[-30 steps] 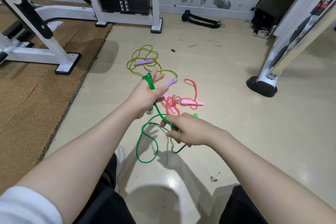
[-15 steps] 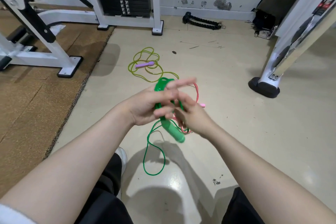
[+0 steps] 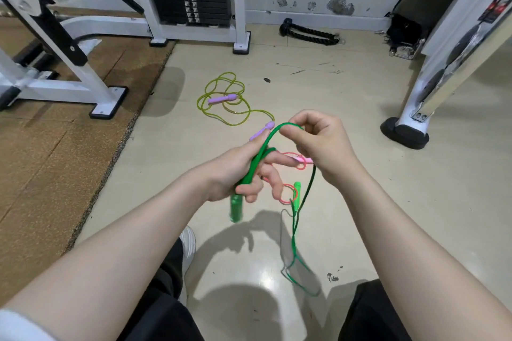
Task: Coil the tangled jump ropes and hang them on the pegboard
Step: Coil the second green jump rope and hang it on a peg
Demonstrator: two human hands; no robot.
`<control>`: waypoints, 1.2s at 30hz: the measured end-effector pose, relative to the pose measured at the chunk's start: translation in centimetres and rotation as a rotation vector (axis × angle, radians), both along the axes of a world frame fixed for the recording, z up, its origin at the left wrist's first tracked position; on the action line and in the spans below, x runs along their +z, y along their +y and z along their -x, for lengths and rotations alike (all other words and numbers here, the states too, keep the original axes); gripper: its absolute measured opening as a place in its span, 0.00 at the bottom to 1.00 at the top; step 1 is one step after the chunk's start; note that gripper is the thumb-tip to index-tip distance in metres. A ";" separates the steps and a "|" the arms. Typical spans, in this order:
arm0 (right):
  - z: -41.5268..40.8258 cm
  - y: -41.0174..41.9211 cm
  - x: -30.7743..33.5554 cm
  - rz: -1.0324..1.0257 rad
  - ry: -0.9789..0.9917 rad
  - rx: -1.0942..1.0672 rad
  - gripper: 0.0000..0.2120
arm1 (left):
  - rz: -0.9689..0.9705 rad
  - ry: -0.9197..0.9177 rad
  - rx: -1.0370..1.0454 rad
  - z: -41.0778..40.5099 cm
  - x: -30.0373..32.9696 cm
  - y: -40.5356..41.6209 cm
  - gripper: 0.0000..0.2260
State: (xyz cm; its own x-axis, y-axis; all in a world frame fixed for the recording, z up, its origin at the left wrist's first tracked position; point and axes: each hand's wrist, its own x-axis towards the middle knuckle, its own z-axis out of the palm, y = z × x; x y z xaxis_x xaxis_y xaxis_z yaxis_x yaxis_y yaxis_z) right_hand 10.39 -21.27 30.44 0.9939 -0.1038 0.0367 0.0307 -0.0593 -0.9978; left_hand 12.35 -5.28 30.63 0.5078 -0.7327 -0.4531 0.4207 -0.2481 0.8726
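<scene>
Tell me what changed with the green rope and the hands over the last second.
The right hand came up off the floor and now pinches a loop of the green plastic jump rope, carrying it above the left hand, which keeps gripping the coils. More cord lifted clear. The yellow-green rope with purple handles and the pink rope stayed put.

Jump ropes, 3: one green plastic-cord rope (image 3: 300, 203), one yellow-green translucent rope (image 3: 234, 112), one pink-red thin rope (image 3: 289, 194). Visible handles: green 2, purple 2, pink 1. Hands, 2.
</scene>
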 end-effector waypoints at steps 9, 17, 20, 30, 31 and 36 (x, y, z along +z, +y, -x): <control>2.5 1.2 -6.4 0.452 0.569 0.662 0.06 | 0.276 -0.081 0.402 -1.7 -0.7 1.0 0.14; 0.8 -0.8 -1.5 0.310 0.200 0.596 0.07 | -0.063 -0.321 0.505 -2.9 -3.1 2.3 0.26; -0.5 -0.9 -1.0 0.097 0.063 0.307 0.07 | -0.183 -0.326 0.181 -1.6 -2.4 1.7 0.22; 0.3 1.3 -4.5 0.012 0.311 0.407 0.14 | 0.446 0.126 0.039 -1.6 -1.1 2.7 0.26; 0.8 1.2 -4.7 0.059 0.362 0.478 0.13 | 0.536 0.141 0.159 -2.1 -1.0 2.8 0.29; 1.9 1.6 -4.8 0.236 0.567 0.763 0.14 | 0.458 0.037 0.659 -3.4 -1.7 2.5 0.33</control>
